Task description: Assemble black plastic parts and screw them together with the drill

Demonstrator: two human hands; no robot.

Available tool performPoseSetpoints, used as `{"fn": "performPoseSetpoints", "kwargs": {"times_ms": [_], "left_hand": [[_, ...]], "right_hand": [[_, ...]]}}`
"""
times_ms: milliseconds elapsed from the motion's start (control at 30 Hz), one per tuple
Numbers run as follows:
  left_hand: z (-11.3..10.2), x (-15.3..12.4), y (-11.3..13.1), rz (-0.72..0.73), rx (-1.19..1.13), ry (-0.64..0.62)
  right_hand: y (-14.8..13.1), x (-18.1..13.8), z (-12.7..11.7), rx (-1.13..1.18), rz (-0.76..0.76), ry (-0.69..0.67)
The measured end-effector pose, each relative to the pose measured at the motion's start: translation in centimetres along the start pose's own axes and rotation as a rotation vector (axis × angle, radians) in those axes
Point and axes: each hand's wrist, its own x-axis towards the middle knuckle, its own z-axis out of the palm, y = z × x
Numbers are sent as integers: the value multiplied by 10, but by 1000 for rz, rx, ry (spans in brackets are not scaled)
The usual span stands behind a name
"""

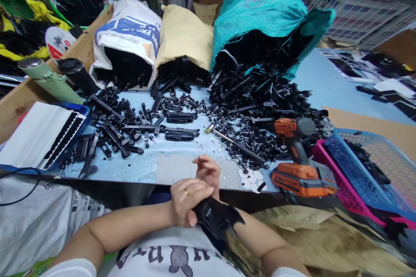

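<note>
My left hand [187,201], with a ring on one finger, is closed over one end of a black object [216,220] at my right wrist. This object has ragged edges; its kind is unclear, and I cannot tell whether it wraps around the wrist. My right hand [208,171] is raised just beyond it, fingers loosely bent and apart, with nothing seen in them. Both hands are in front of my body at the table's near edge. Ahead on the table lie a small hammer [235,143] and black plastic assemblies [182,133].
An orange cordless drill [297,158] stands right, beside blue [360,169] and pink baskets [338,181]. White [126,30], tan [185,32] and teal sacks [256,4] spill black parts at the back. Small screws [224,121] are scattered mid-table. Bottles [48,78] stand left.
</note>
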Motion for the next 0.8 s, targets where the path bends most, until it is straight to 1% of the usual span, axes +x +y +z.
{"fn": "performPoseSetpoints", "kwargs": {"times_ms": [67, 133, 167, 200, 233, 300, 333, 400, 467, 500, 567, 600, 667, 733, 767, 800], "left_hand": [[2, 10, -18, -45, 64, 39], [2, 18, -44, -76, 160, 34], [2, 23, -58, -81, 211, 5], [2, 27, -72, -83, 263, -37], [1, 32, -86, -84, 304, -86], [1, 44, -108, -114, 350, -155], [0, 50, -116, -143, 364, -167], [-3, 63, -126, -208, 394, -152], [-13, 75, -132, -236, 423, -108], [-21, 80, -136, -247, 437, -83], [-46, 88, -151, -324, 483, -45], [-62, 90, -163, -401, 518, -37], [-99, 90, -196, -616, 608, -52], [-133, 87, -236, -843, 684, -54], [-146, 85, -256, -971, 680, -92], [-156, 84, -275, -1069, 636, -162]], "right_hand": [[19, 34, 13, 51, 68, 158], [50, 75, 18, 81, 183, 368], [69, 97, 17, 62, 234, 402], [91, 120, 14, 22, 294, 388], [114, 143, 10, -36, 372, 331], [156, 187, 1, -191, 527, 162], [174, 208, -3, -233, 567, 125], [199, 247, -3, -285, 621, 89], [211, 277, 2, -303, 655, 78], [214, 289, 5, -311, 669, 64], [217, 304, 8, -324, 673, 27], [217, 306, 7, -331, 663, 9], [217, 299, -2, -347, 637, -27], [213, 278, -18, -394, 570, -39], [208, 262, -27, -432, 500, -15], [199, 243, -36, -472, 404, 29]]}}
